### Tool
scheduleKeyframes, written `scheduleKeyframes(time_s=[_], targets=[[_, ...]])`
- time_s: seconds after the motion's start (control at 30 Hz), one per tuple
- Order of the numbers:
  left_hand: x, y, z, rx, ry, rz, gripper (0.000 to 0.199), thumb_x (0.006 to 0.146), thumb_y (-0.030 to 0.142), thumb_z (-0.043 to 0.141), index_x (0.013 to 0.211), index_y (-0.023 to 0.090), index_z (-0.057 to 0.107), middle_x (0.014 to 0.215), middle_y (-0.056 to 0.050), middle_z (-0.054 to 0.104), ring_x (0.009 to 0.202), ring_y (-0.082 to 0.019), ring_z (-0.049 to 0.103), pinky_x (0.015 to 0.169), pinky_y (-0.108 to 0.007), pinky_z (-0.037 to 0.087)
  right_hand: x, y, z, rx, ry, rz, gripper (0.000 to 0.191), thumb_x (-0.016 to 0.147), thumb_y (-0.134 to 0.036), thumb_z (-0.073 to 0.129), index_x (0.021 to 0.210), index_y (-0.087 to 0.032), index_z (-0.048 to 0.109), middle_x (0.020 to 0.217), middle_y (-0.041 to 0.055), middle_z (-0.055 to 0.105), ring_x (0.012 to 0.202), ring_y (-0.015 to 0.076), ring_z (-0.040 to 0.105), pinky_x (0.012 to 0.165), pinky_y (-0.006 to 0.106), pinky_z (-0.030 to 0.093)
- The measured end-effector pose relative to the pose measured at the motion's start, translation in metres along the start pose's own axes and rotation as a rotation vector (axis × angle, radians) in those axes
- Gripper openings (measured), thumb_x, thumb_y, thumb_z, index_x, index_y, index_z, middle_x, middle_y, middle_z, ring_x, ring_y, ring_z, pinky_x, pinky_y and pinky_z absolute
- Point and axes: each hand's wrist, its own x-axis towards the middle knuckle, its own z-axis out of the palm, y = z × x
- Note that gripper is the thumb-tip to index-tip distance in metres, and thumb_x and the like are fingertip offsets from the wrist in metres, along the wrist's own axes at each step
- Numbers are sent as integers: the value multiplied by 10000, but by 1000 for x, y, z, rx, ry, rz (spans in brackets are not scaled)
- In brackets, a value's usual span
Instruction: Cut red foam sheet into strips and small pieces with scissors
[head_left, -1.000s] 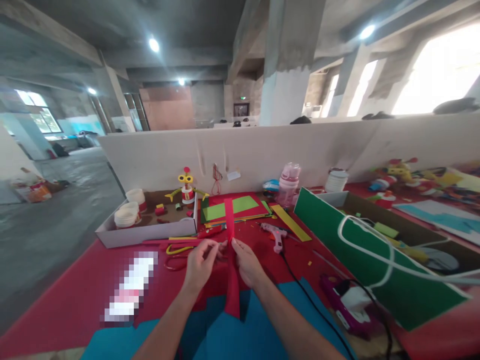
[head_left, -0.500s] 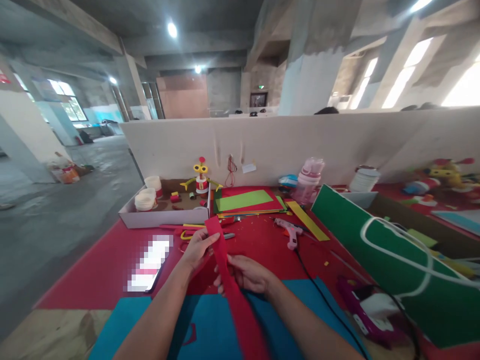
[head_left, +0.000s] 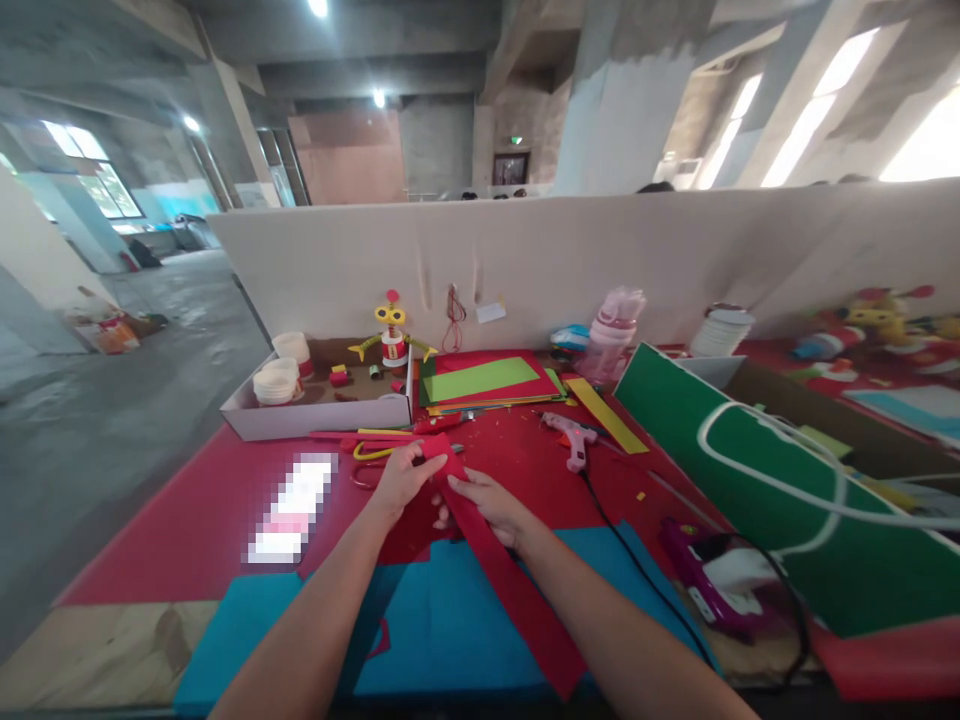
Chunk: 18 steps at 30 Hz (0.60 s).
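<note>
A long red paper strip (head_left: 504, 575) slants from my fingers down toward the table's front edge. My left hand (head_left: 403, 482) pinches its upper end, thumb on top. A little lower, my right hand (head_left: 489, 503) grips the same strip between thumb and fingers, some of them hidden beneath it. Under the strip's lower part lies blue sheet material (head_left: 405, 620). Just beyond my left hand are yellow-handled scissors (head_left: 366, 450), partly covered, and other red and yellow pieces.
A pink glue gun (head_left: 574, 437) with a black cord rests right of centre, beside a yellow strip (head_left: 606, 414). Behind stand coloured sheets (head_left: 480, 380), a shallow box (head_left: 319, 422) with white cups and a toy figure (head_left: 391, 335). A green board (head_left: 750, 490) and purple power strip (head_left: 705, 580) are at right.
The view has tilted down slightly. My hands have come closer together on the red strip, and its lower end has swung to the right, now showing fully.
</note>
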Motion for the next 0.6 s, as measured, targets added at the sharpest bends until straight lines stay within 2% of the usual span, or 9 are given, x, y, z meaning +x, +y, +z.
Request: scheduleKeyframes(time_s=[0.1,0.17,0.23,0.33,0.43,0.53,0.6], targets=[[-1,0,2,29,-50,-13,361,734,501,656,762,147,593,467,41,515,385,-119,501,393,-223,368,-1,-2,0,45,15,-1,308,797,-392,684,917,-143,550,710,31,677,551,142,642,601,331,560],[-1,3,0,30,-30,74,339,787,483,608,837,148,617,553,25,555,482,-119,552,471,-222,424,-2,-4,-1,31,-12,3,308,814,-411,660,881,-129,558,643,19,651,477,123,599,537,298,544],[-1,9,-8,20,7,198,291,839,408,564,981,164,634,728,-11,622,667,-128,605,620,-227,477,-3,-7,-3,10,-72,-4,317,829,-432,637,888,-130,562,613,3,631,403,92,531,451,246,500],[-2,19,-23,69,-90,316,353,822,246,588,1173,215,598,1078,-64,621,984,-168,586,850,-274,470,-7,-11,-4,-10,-176,15,330,835,-466,620,890,-149,546,610,-21,609,334,51,423,352,188,412],[-4,25,-35,194,-236,373,293,801,168,590,1081,211,665,1233,-102,559,1147,-223,519,947,-334,431,-10,-12,-2,-36,-255,99,352,830,-498,615,858,-160,519,621,-33,587,319,41,396,322,180,391],[-6,28,-40,266,-323,383,171,790,156,603,915,199,711,1243,-114,558,1207,-257,487,982,-372,410,-12,-11,0,-61,-271,151,384,803,-522,640,859,-165,508,618,-44,557,350,59,452,344,200,430],[-7,29,-42,288,-369,368,136,786,179,628,893,198,709,1240,-113,564,1207,-260,491,998,-385,399,-13,-11,1,-68,-267,159,397,786,-530,655,848,-167,508,603,-51,531,386,77,491,363,207,444]])
